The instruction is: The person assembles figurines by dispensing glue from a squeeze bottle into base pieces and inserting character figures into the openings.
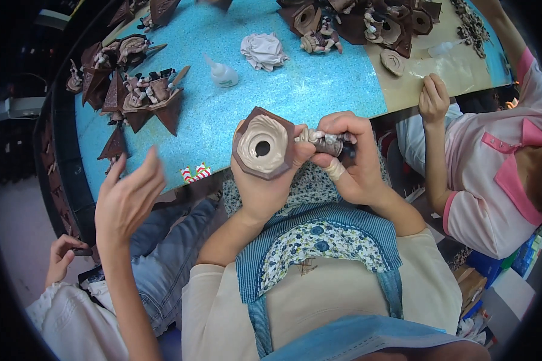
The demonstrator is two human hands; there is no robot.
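Close in front of my chest, my left hand (261,195) is closed around a dark brown, many-sided resin piece (273,133). Its beige swirled face has a round black hole and is turned up. My right hand (360,157) pinches a small figurine piece (327,143) in pale and grey-brown tones, its thumb wrapped with a tan bandage. The two pieces meet near my left thumb; whether they are joined I cannot tell.
Several brown figurine pieces (140,102) crowd the blue table (319,84) at left; more lie far right. A white squeeze bottle (224,74) and a crumpled white cloth (264,51) stand beyond my hands. A co-worker's hand (128,195) reaches in at left; another's fist (433,99) is at right.
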